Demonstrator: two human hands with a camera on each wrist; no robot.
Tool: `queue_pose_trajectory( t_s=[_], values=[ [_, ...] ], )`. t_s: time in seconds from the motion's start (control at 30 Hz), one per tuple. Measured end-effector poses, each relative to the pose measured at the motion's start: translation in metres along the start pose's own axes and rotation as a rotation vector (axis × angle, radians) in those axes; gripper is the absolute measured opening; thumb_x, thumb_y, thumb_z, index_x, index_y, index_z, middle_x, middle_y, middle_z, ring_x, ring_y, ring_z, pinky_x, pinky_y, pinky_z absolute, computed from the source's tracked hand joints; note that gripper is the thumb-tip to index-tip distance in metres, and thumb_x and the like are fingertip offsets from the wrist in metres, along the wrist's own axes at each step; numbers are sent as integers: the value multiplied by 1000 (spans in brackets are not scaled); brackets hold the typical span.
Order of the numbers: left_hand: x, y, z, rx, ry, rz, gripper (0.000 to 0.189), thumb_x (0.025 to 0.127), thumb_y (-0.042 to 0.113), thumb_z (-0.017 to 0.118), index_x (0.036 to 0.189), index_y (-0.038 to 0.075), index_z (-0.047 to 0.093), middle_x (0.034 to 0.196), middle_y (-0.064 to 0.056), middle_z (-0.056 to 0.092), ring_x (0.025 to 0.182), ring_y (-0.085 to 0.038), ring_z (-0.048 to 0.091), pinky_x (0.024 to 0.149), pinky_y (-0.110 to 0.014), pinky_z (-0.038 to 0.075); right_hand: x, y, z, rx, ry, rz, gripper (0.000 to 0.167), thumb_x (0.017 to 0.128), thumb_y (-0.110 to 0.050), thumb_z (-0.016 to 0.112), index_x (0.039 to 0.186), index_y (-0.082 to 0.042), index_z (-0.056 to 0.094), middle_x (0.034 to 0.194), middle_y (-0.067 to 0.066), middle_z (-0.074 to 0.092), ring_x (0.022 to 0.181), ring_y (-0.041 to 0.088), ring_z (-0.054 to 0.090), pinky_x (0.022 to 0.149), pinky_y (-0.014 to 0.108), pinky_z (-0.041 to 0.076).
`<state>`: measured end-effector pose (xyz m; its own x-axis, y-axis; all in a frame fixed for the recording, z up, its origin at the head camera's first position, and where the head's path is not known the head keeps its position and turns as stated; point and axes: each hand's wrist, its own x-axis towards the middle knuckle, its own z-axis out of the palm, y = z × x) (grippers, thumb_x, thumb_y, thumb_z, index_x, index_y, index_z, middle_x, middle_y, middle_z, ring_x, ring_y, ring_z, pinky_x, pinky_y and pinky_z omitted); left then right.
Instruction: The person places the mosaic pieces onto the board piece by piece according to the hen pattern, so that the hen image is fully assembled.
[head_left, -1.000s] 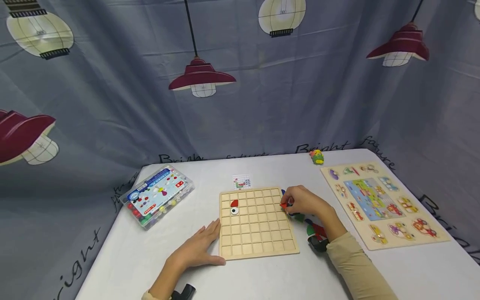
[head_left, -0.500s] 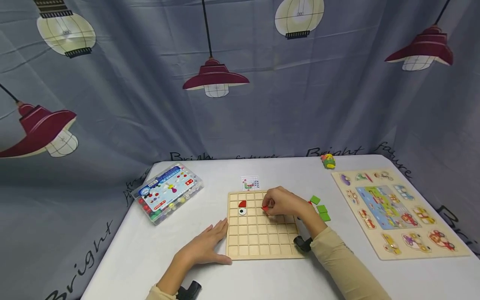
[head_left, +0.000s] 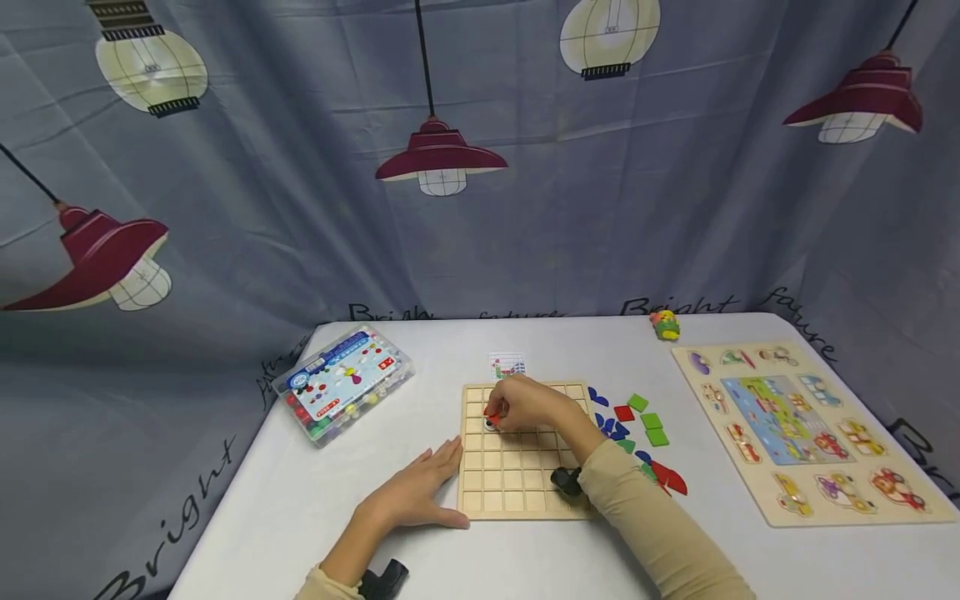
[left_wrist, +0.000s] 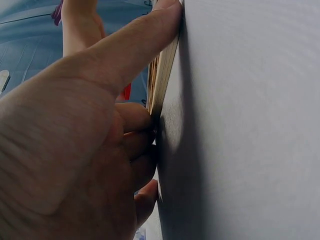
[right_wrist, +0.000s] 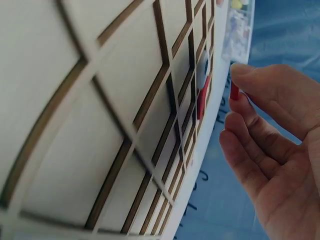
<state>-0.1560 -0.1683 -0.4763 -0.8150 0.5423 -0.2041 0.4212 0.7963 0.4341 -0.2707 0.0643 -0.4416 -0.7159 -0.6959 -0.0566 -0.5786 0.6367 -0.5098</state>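
Observation:
A square wooden grid board (head_left: 517, 479) lies on the white table. My right hand (head_left: 525, 404) is over its upper left part, pinching a small red piece (right_wrist: 234, 91) between thumb and index finger. In the right wrist view, a round white piece (right_wrist: 201, 72) and another red piece (right_wrist: 202, 102) sit in the grid beyond the hand. In the head view the fingers partly cover them. My left hand (head_left: 416, 492) lies with fingers spread along the board's left side, the thumb at its lower left corner. The left wrist view shows that thumb against the board's edge (left_wrist: 165, 75).
Loose pieces lie right of the board: several green squares (head_left: 651, 421), a red square (head_left: 624, 412), blue pieces (head_left: 611, 427) and larger red ones (head_left: 670, 477). A picture card (head_left: 507, 364) is behind the board. A bead box (head_left: 345, 383), picture puzzle (head_left: 810, 433) and small toy (head_left: 664, 325) stand around.
My right hand has moved left from the loose pieces, across the board to the round white piece, carrying the small red piece. The left hand stays at the board's edge. The head view has shifted slightly.

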Motion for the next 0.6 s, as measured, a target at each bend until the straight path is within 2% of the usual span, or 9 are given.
queue_pose_trajectory(
  t_s=[0.13, 0.17, 0.27, 0.37, 0.4, 0.6],
  values=[
    [1, 0, 0, 2, 3, 1, 111, 73, 61, 74, 153, 1, 26, 163, -12, 20, 150, -27, 22, 124, -47, 20, 8, -4, 4, -31, -6, 7, 10, 76, -9, 78, 84, -15, 76, 76, -10, 67, 66, 3, 54, 66, 22, 52],
    [1, 0, 0, 5, 4, 3, 111, 73, 61, 74, 153, 1, 26, 163, -12, 20, 151, -27, 22, 124, -47, 20, 9, -5, 5, -42, -4, 5, 9, 77, -10, 78, 83, -16, 76, 75, -11, 67, 65, 3, 53, 72, 23, 52],
    [1, 1, 0, 7, 9, 4, 111, 73, 61, 74, 152, 1, 26, 163, -12, 20, 150, -27, 22, 124, -47, 20, 12, -6, 8, -41, 1, -10, 7, 78, -10, 77, 82, -16, 76, 76, -10, 66, 65, 3, 53, 73, 26, 54],
    [0, 1, 1, 6, 8, 1, 111, 73, 61, 74, 152, 0, 26, 163, -12, 20, 150, -27, 22, 124, -48, 20, 16, -9, 11, -36, -15, -17, 7, 78, -10, 78, 84, -14, 76, 80, -7, 68, 68, 3, 54, 71, 22, 53],
    [0, 1, 1, 6, 7, 0, 112, 73, 62, 74, 152, 0, 26, 163, -13, 20, 150, -27, 22, 124, -48, 20, 18, -10, 12, -29, -25, -16, 8, 78, -9, 78, 85, -14, 76, 81, -6, 69, 69, 3, 55, 66, 21, 53],
    [-2, 0, 2, 0, 8, 4, 111, 73, 63, 73, 153, 1, 26, 163, -13, 20, 150, -28, 23, 124, -48, 20, 25, -17, 16, -55, -66, 15, 12, 76, -9, 80, 86, -14, 77, 82, -7, 70, 74, 4, 58, 70, 18, 52]
  ],
)
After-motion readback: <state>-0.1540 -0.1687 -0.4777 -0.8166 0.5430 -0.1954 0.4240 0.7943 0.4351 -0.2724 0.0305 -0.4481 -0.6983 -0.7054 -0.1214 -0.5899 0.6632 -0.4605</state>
